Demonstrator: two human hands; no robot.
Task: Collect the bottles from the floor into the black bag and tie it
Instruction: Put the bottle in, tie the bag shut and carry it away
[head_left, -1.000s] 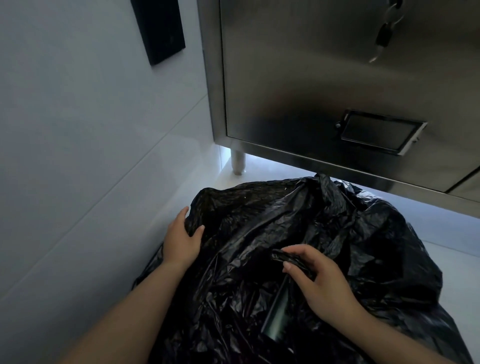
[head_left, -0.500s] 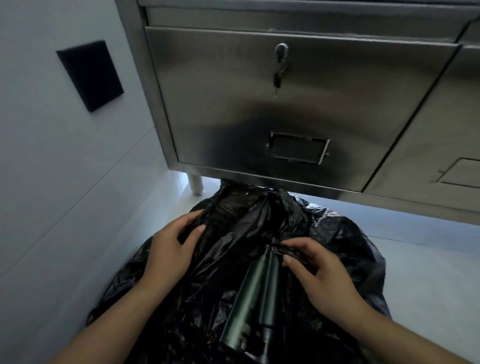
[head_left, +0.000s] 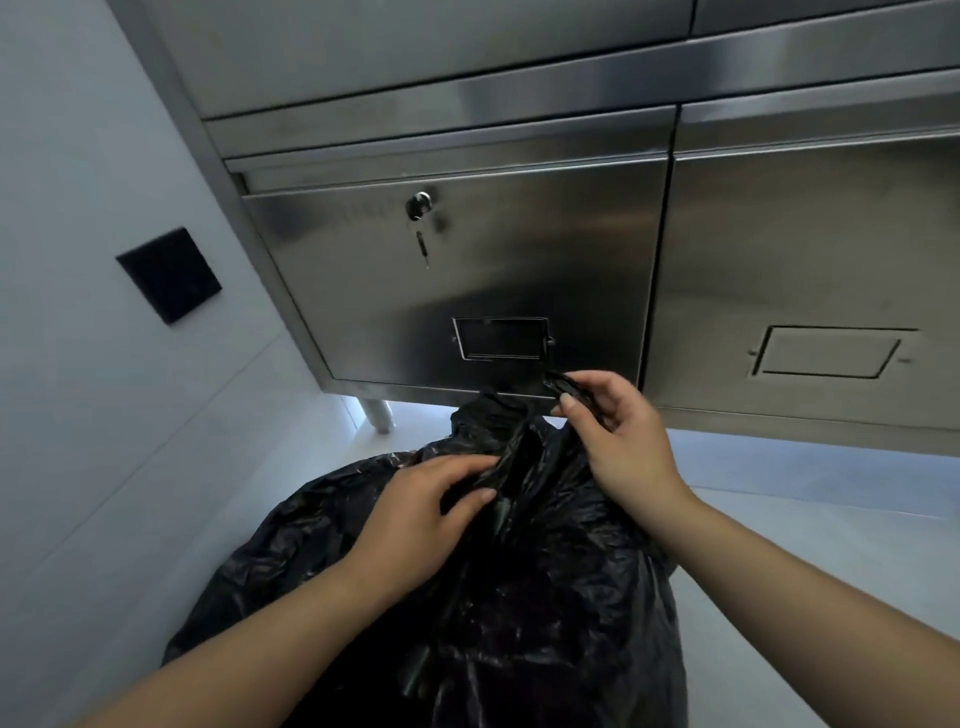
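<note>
Head view: your right hand (head_left: 621, 441) pinches a twisted strip of the black bag (head_left: 467, 597), lifted above your left hand (head_left: 421, 514), which closes on the gathered neck. Keep both strips taut and cross them. The bag sits on the floor, neck pointing up; 0 bottles show.

Both hands are gripping the black bag (head_left: 519, 597): right hand (head_left: 618, 441) pinching its gathered top at twelve o'clock, left hand (head_left: 415, 514) clutching folds below.

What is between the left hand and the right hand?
In the head view, gathered black bag plastic fills the stretch between the left hand and the right hand; both hands grip it.
</note>
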